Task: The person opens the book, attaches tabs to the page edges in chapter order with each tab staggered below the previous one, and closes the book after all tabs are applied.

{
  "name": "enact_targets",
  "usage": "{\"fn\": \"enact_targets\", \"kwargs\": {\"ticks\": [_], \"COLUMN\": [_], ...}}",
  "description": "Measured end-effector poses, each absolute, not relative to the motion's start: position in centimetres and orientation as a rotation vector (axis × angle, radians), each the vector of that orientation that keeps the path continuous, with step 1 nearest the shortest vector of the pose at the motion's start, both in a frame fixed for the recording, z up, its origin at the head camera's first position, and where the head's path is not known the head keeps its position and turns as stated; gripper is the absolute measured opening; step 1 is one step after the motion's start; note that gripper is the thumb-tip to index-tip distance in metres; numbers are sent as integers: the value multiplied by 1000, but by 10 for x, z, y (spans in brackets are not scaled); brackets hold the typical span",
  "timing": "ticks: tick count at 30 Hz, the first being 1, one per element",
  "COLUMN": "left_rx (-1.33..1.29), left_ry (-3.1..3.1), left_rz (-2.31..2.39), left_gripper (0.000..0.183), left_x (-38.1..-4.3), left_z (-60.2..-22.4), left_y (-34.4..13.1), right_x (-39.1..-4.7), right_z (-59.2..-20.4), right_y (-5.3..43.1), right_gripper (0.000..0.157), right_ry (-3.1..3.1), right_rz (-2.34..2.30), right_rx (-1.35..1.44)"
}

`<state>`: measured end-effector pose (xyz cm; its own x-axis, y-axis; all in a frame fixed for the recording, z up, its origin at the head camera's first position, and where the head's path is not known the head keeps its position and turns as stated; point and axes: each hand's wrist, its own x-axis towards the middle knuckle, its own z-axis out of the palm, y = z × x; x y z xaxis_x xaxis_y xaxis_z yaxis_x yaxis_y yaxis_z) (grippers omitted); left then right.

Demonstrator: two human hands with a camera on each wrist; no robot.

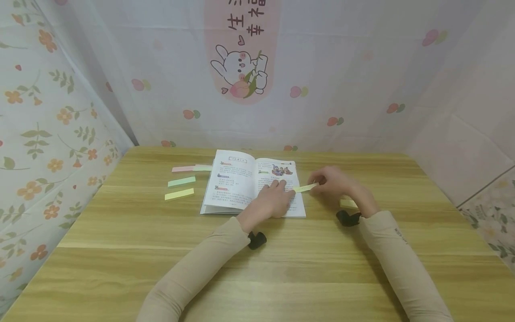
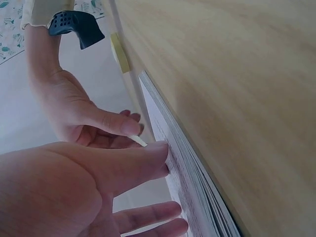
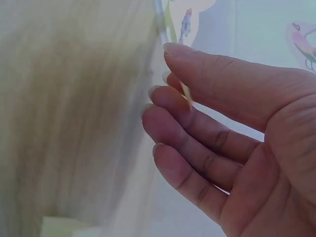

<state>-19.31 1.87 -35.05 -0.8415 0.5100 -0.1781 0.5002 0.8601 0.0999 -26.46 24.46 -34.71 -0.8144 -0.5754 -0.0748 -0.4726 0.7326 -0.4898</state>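
Yellow strip spans both hands: right hand pinches its outer end, left hand has fairly straight fingers on the book, thumb by the inner end. I'd hold it level so it doesn't crease. Pad sits right of the right fingers.
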Motion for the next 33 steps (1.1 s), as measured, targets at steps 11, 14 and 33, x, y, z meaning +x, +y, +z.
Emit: {"fn": "enact_targets", "kwargs": {"ticks": [11, 14, 33], "left_rx": [770, 765, 774], "left_ry": [2828, 2819, 2824], "left_rz": [69, 69, 44], "left_gripper": [42, 43, 44], "left_x": [-193, -193, -191], "left_z": [-351, -351, -349], "left_y": [18, 18, 19], "right_x": [-264, -263, -255], "right_z": [-338, -337, -354], "right_y": [247, 246, 213], "right_gripper": [20, 19, 9], "right_ry": [2816, 2828, 2810], "right_rz": [-714, -728, -632], "right_rx": [-837, -836, -871]}}
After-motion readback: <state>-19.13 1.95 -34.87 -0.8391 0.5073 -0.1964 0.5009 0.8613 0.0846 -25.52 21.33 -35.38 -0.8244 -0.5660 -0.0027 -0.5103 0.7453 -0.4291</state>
